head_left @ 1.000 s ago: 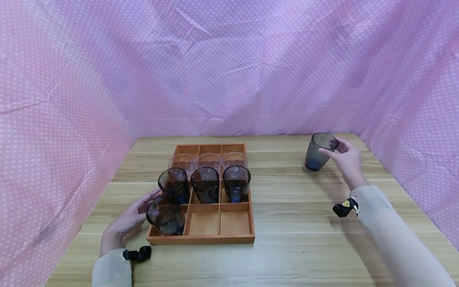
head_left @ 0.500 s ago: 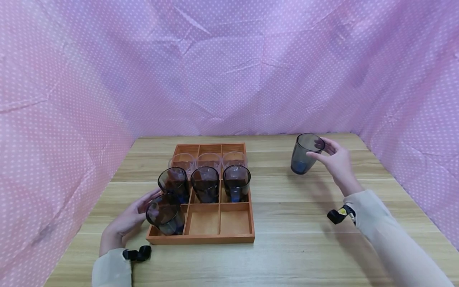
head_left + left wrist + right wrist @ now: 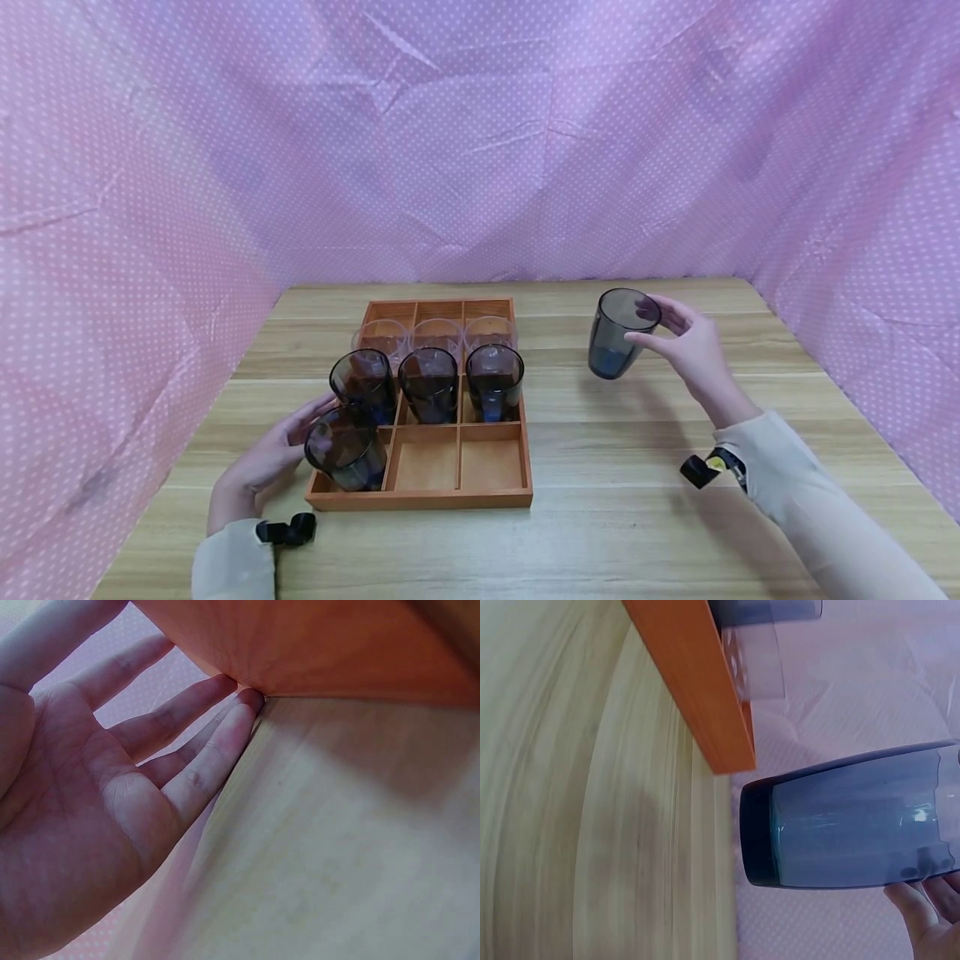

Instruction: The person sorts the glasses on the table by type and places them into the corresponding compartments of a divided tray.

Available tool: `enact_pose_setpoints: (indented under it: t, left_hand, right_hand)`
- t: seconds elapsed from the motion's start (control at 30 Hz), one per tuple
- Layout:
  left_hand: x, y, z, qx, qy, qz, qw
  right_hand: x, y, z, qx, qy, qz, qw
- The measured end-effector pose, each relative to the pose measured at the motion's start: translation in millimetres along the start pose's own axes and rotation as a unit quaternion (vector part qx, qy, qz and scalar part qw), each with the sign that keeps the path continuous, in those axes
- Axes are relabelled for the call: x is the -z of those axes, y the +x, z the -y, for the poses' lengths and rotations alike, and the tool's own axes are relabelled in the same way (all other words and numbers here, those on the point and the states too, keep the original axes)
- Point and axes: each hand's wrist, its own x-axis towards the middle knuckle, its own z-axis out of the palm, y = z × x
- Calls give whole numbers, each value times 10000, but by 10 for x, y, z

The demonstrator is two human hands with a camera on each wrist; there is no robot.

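My right hand (image 3: 693, 354) grips a smoky dark glass tumbler (image 3: 618, 342) by its side near the rim. The tumbler (image 3: 847, 821) is tilted slightly, and in the right wrist view its base is clear of the wooden table. At left is a divided wooden tray (image 3: 426, 460). My left hand (image 3: 266, 458) is beside it, and in the left wrist view its extended fingers (image 3: 199, 776) touch the tray's outer side (image 3: 300, 652). One dark tumbler (image 3: 347, 454) leans in the front-left compartment. Behind it stand three more dark tumblers (image 3: 429, 387) in a row.
Three clear cups (image 3: 437, 337) stand in the tray behind the dark row. Bare wooden tabletop (image 3: 577, 475) lies between tray and right arm. Pink dotted cloth (image 3: 480, 167) hangs around the table's back and sides.
My right hand has carried its dark tumbler leftward and somewhat nearer, closer to the tray. My left hand and the tray's tumblers have stayed in place.
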Motion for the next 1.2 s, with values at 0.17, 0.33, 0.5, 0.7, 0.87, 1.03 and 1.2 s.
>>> enact_pose_setpoints:
  t: [0.17,0.33,0.5,0.7,0.87,1.03,1.2]
  left_hand:
    - [1,-5,-1,98,96,-90,9999]
    - [-1,-7,11,92,28,-39,9999]
    - [-4,-5,18,69,-9,-16,10000]
    - [-6,-10,30,100,77,-64,9999]
    - [-6,-8,36,69,24,-17,10000]
    - [-8,-5,34,52,47,-23,10000]
    - [-12,-2,37,8,9,2,10000]
  right_hand:
    - [-55,-104,58,164,183,250,9994]
    - [-115,-194,98,197,284,436,9985]
    - [-172,-277,149,184,142,591,9980]
    - [-261,-381,198,270,57,836,9961]
    - [-347,-467,239,262,129,1141,9930]
    - [-454,-533,263,293,506,1398,9885]
    - [-562,-597,303,362,824,1643,9823]
